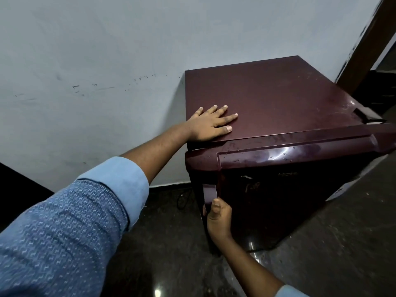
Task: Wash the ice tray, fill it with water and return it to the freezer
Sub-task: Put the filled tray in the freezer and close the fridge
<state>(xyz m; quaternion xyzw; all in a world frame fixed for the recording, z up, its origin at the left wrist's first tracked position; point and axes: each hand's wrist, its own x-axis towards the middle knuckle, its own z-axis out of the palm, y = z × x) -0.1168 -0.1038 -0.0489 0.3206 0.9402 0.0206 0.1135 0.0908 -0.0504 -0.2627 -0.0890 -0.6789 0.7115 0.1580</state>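
Maroon fridge (278, 99), stood on the dark floor (332, 243) against the pale wall (107, 50): its top is pressed at the near left corner by the left hand (211, 123), fingers flat and spread, and the handle (210, 194) at the left edge of the door (289, 189) is gripped by the right hand (218, 219), thumb up.

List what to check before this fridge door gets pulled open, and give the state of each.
1. Right hand grips the door handle: ok.
2. Left hand lies flat on the fridge top, bracing it: ok.
3. Door shut against the cabinet: ok.
4. Cable on the floor lies beside the fridge by the wall, not in front of the door: ok.
5. Ice tray located: cannot tell, not in view.
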